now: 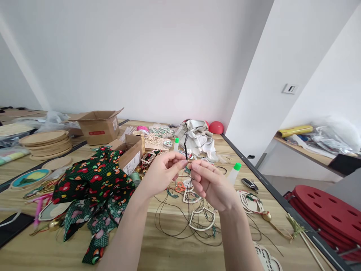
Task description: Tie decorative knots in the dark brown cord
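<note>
Over the table's middle, my left hand (165,171) pinches a dark cord (185,147) between thumb and fingertips. My right hand (213,180) meets it there, thumb and forefinger closed on the same cord, its other fingers curled loosely. One stretch of cord rises above the fingertips, and thin dark strands fall below them to loose loops on the table. Among those loops lies a white openwork frame (202,219) with small green pieces nearby. Orange-handled scissors (180,187) lie just behind, partly hidden by my hands.
Patterned dark green fabric (93,180) is heaped at left, near cardboard boxes (98,126) and stacked wooden discs (46,143). A green-capped bottle (234,172) and a car key (249,184) are at right. Red stools (329,210) stand stacked beyond the table's right edge.
</note>
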### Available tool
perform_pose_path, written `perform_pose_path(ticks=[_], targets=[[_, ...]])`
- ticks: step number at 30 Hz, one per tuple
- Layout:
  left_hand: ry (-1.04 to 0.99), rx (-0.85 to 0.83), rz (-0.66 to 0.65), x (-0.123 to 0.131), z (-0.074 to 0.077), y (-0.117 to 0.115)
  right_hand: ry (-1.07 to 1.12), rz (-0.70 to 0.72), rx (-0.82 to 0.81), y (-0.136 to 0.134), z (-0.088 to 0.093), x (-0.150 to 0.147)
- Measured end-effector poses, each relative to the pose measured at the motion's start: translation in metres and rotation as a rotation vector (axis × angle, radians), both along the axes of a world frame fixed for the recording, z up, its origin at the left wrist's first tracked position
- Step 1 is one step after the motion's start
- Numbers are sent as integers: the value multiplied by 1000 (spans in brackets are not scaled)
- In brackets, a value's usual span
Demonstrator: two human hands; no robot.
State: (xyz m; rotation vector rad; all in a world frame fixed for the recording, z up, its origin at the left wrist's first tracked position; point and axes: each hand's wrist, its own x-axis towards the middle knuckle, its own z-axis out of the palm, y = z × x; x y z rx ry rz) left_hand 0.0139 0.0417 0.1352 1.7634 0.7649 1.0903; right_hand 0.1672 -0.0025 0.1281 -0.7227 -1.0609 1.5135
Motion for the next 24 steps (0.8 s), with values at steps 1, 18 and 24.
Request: perform_pose_path(ticks=[1, 18, 24], targets=[[-7, 5, 15, 0, 0, 0, 0, 33, -9, -1, 1, 1], [-162, -289, -95, 3, -1, -3, -693, -702, 355, 8, -12, -12], [-215, -304, -139, 6, 0, -3, -350, -519, 196, 7, -10, -14]])
